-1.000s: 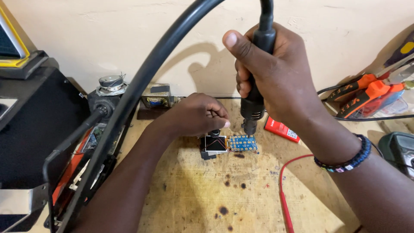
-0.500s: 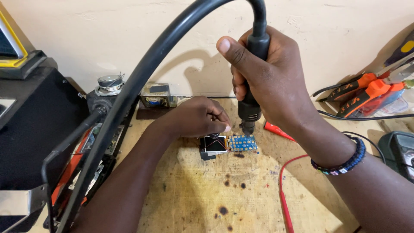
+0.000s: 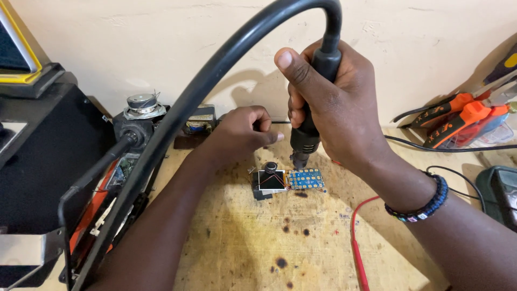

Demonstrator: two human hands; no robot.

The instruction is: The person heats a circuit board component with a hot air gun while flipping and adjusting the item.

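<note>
head view: your right hand (image 3: 336, 110) wrapped tight round black hot-air handpiece (image 3: 311, 116), long axis upright, nozzle down over blue circuit board (image 3: 306, 179) on wooden bench (image 3: 242, 242); your left hand (image 3: 239, 132) curled loosely, holding nothing, behind small square module (image 3: 271, 181).

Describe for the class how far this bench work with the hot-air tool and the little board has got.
Already set: a small blue board with a square screen part lies flat on the scorched wooden bench. In hand: the right hand grips the black hot-air wand, nozzle pointing down just above the board's left end; the left hand hovers behind it, pinching something thin. Left: the parts remain wired together, untouched.
</note>
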